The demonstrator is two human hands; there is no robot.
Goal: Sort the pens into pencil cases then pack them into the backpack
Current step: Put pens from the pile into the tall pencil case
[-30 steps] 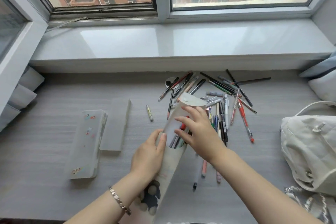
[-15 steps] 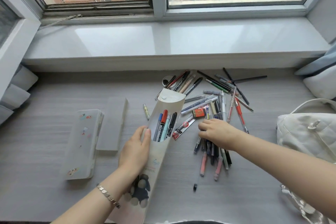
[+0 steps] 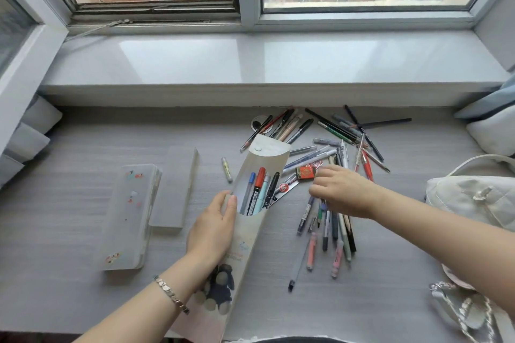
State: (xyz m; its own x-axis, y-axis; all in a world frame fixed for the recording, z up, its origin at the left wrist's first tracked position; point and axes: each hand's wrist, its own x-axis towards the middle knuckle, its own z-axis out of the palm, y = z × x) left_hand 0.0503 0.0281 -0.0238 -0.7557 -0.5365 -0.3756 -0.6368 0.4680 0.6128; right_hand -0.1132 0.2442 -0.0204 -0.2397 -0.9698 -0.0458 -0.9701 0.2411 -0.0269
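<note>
1. Left hand [image 3: 213, 228] holds the tall pouch-style pencil case [image 3: 246, 234] partway up. The thumb lies flat against the front edge right at the opening, and the other fingers curl round the back (mostly hidden, so that's all I can say about them).
2. The case is tilted, with its lower end toward the person and its rounded flap [image 3: 269, 147] open at the far end. Several pens [image 3: 260, 189] stand inside it: a blue one, a red-capped one, a light teal one and a black one.
3. Right hand [image 3: 341, 192] is over the loose pens [image 3: 334, 142] scattered on the desk [image 3: 83, 147], just right of the case. Its fingers are curled downward into the pile and touch the pens. I can't tell whether they've actually pinched one.
4. A small red box [image 3: 305, 170] lies just beside the right thumb.
5. Left of the case lie a clear sticker-covered pencil box [image 3: 128, 220] and a frosted one [image 3: 175, 186], side by side. A short yellowish stick [image 3: 226, 170] sits between the frosted box and the pouch.
6. The white backpack [image 3: 473, 198] sits at the far right of the desk, well apart from the case.
7. There's a silver bracelet [image 3: 171, 294] on the left wrist.
</note>
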